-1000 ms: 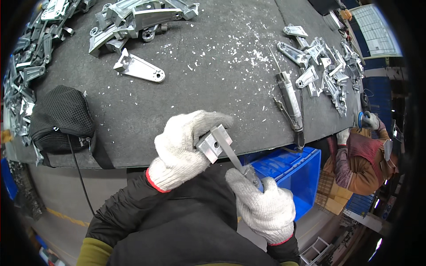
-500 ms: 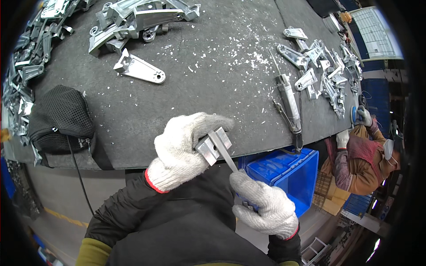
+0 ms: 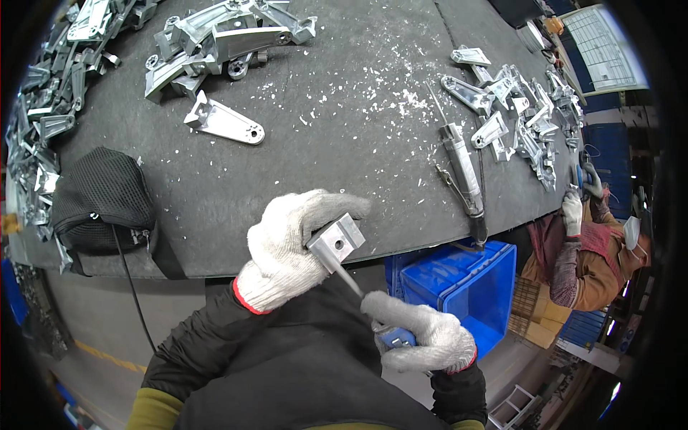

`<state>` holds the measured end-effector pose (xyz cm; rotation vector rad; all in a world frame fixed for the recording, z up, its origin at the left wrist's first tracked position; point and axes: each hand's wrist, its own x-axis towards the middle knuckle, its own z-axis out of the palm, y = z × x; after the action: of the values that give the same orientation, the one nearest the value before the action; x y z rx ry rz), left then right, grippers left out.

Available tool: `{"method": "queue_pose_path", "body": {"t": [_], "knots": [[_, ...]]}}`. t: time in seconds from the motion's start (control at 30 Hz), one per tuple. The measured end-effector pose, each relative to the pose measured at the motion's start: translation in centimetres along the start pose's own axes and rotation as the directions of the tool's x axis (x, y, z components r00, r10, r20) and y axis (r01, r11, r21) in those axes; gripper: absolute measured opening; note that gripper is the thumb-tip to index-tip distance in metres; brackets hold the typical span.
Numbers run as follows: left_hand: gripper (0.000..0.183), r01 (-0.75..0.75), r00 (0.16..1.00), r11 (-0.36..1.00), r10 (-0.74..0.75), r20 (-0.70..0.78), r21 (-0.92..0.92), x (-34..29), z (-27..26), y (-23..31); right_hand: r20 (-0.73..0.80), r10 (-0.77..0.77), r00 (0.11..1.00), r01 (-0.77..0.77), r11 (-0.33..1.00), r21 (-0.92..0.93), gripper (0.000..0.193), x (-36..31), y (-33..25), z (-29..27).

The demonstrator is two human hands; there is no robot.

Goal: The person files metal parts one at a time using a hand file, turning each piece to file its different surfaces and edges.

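Observation:
My left hand [image 3: 283, 247], in a white knit glove with a red cuff edge, is closed round a silver metal bracket [image 3: 337, 244]. A flat face with a round hole is turned up. My right hand [image 3: 426, 333], gloved alike, grips the blue handle of a file [image 3: 351, 281]. The file's narrow blade runs up to the bracket's lower edge, its tip hidden by the bracket. Both hands are at the table's near edge, in front of my body. A single similar bracket [image 3: 228, 123] lies flat on the grey table [image 3: 322, 158].
Metal brackets are heaped at the far left [image 3: 215, 36], along the left rim and at the right. A pneumatic tool [image 3: 464, 172] lies near a blue bin [image 3: 487, 301]. A black mesh bag [image 3: 104, 201] sits left. At the right, a co-worker [image 3: 598, 251] handles something blue.
The bracket has turned in my left hand, showing its holed face. The file has shifted from across its side to below its edge, and my right hand has rolled, exposing the blue handle.

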<state>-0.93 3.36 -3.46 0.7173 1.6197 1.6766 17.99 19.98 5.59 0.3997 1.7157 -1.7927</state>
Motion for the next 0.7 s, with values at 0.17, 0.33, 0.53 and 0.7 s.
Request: {"method": "queue_pose_path", "body": {"t": [0.17,0.33,0.53,0.7], "knots": [[0.035,-0.057,0.998,0.995,0.057,-0.003,-0.077,-0.2,-0.1,-0.7,0.010,-0.257,0.966,0.252,0.939,-0.232,0.087,0.8,0.1,0.5],[0.046,0.015,0.996,0.986,-0.029,0.082,0.163,0.2,-0.3,1.2,-0.272,-0.096,0.957,0.075,0.993,-0.086,0.087,-0.5,0.7,0.9],[0.053,0.296,0.938,0.892,-0.204,-0.281,0.342,4.4,1.8,6.1,-0.632,-0.148,0.761,0.081,0.988,-0.134,0.088,4.3,3.4,-1.2],[0.047,-0.032,0.958,0.658,-0.196,0.212,0.752,12.6,5.3,9.2,-0.655,-0.104,0.748,-0.242,0.876,-0.416,0.093,4.3,1.4,0.2]]}}
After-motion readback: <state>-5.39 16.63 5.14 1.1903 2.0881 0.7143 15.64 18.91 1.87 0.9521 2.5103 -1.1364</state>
